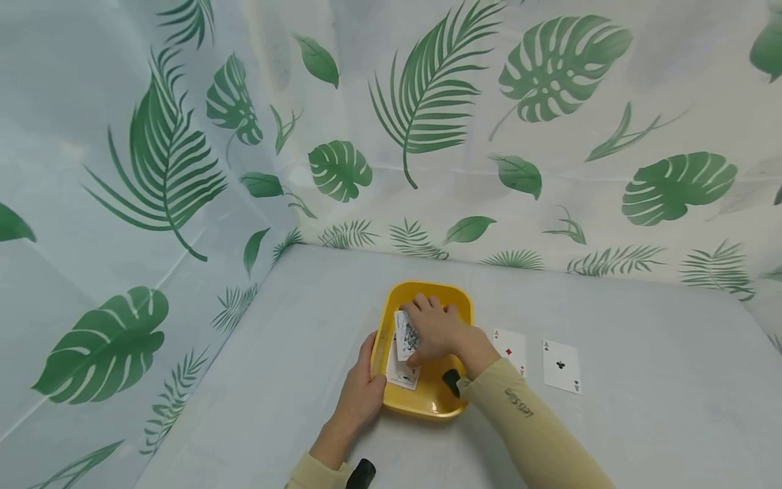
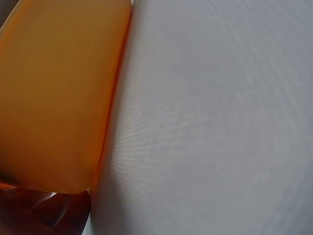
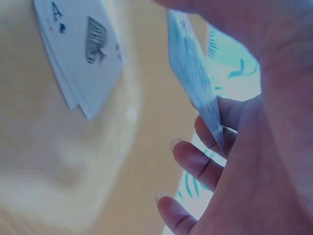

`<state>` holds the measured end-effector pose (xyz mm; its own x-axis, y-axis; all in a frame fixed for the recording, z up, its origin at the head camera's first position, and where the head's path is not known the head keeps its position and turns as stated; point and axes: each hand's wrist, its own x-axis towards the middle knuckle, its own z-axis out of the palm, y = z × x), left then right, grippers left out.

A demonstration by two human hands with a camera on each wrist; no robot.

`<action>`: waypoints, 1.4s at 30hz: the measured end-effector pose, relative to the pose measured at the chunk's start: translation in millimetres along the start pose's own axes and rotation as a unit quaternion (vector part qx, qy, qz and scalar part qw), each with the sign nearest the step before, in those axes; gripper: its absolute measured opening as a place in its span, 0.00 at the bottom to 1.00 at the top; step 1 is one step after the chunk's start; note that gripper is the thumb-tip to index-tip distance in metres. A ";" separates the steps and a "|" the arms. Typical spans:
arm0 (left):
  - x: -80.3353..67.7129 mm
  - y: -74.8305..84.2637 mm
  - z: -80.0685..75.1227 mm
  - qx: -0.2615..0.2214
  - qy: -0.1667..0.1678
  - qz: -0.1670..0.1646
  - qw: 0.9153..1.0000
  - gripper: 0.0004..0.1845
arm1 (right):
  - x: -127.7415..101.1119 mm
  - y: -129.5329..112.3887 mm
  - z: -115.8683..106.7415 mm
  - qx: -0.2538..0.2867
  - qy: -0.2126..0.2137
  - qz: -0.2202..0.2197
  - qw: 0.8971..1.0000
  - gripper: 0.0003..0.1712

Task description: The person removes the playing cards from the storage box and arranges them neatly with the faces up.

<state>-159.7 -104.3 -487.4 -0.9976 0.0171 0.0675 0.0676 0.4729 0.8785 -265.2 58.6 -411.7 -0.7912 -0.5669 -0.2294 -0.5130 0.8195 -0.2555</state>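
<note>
- Fingers [image 3: 195, 159] of the right hand [image 1: 435, 331] are pinching, against the thumb, a thin white rectangular playing card [image 1: 405, 334] with a blue-grey picture
- That card is spanning the gap from thumb to fingertips, tilting above the floor of a glossy yellow round-cornered tray [image 1: 430, 404]; two other fingers are standing apart from it
- Beneath the hand, a white ace of spades [image 3: 80, 58] is overlapping another white card [image 3: 72, 100] inside the tray
- Left hand [image 1: 360, 392] is gripping the tray's left side
- Right of the tray, a red-and-white ace of diamonds [image 1: 512, 348] and a black-and-white ace of clubs [image 1: 561, 367] are lying on the pale surface [image 1: 647, 394]
</note>
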 end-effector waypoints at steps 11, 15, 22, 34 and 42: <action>-3.2 -3.0 3.1 -0.004 0.003 -0.021 1.000 0.40 | -19.5 7.1 -13.1 0.024 0.037 -0.014 0.999 0.58; -4.6 -2.8 3.0 -0.009 0.007 -0.027 1.000 0.40 | -26.2 10.2 -15.0 0.034 0.048 -0.003 0.998 0.57; -4.7 -3.1 6.4 -0.017 0.012 -0.024 0.999 0.40 | -43.1 24.9 -21.7 0.044 0.080 0.001 0.996 0.56; -3.9 0.1 8.3 -0.015 0.013 -0.023 1.000 0.41 | -79.7 54.8 -37.5 0.047 0.129 0.017 0.990 0.57; -4.8 3.6 8.9 -0.022 0.011 -0.031 0.999 0.41 | -101.9 77.3 -39.2 0.053 0.141 0.032 0.988 0.57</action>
<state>-154.9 -94.8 -488.8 -0.9993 -0.0305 0.0219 0.0065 0.4335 0.9011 -237.3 183.0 -371.2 -0.8897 -0.4561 0.0192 -0.4335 0.8310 -0.3485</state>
